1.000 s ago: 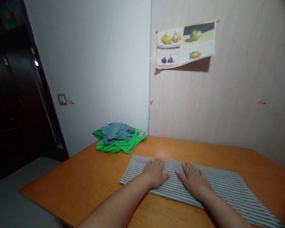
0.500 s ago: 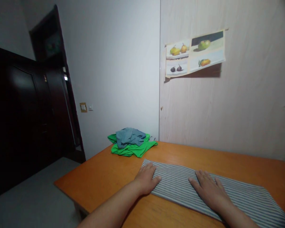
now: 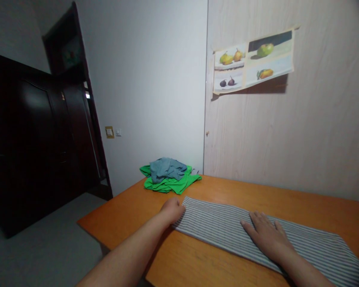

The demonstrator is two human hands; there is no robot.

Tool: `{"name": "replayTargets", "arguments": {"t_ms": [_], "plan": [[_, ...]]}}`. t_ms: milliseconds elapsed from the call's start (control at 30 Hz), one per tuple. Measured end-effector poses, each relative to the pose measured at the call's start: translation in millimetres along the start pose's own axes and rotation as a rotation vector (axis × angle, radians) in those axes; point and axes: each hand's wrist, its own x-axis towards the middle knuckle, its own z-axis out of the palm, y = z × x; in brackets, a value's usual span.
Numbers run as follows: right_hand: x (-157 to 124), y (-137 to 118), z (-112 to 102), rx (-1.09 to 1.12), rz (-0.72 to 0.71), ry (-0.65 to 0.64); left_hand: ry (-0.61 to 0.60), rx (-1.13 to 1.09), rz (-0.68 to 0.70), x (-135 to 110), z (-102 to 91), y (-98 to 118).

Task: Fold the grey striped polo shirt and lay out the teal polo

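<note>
A folded striped cloth (image 3: 212, 219), grey-blue and white, lies as a long flat strip across the wooden table (image 3: 125, 215). At its left end, my left hand (image 3: 172, 210) is closed on the edge, thumb on top and the other fingers mostly out of sight. My right hand (image 3: 267, 235) rests flat on the middle of the cloth with its fingers spread. The cloth's right end runs toward the lower right corner of the view.
A crumpled pile of bright green cloth (image 3: 164, 187) and grey-blue cloth (image 3: 167, 169) sits at the table's back left corner, near the wall. A fruit picture sheet (image 3: 245, 63) hangs on the wall panel. Dark wooden doors (image 3: 30, 151) stand at left.
My left hand has slid left from lying flat on the cloth to closing on its left end. My right hand stays flat on the cloth. The view has shifted slightly.
</note>
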Motion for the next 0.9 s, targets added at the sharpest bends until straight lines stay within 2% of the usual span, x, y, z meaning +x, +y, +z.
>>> {"name": "replayTargets", "arguments": {"t_ms": [233, 400, 600, 900], "plan": [[-1, -2, -4, -0.004, 0.002, -0.026, -0.086, 0.006, -0.115, 8, 3.8, 11], [-3, -5, -9, 0.01, 0.008, -0.035, -0.145, -0.086, -0.169, 17, 11.4, 18], [-4, -7, -12, 0.01, 0.011, -0.046, -0.212, -0.357, -0.194, 16, 8.8, 20], [-6, -10, -16, 0.037, 0.021, -0.057, -0.371, -0.774, -0.336, 19, 1.9, 20]]}}
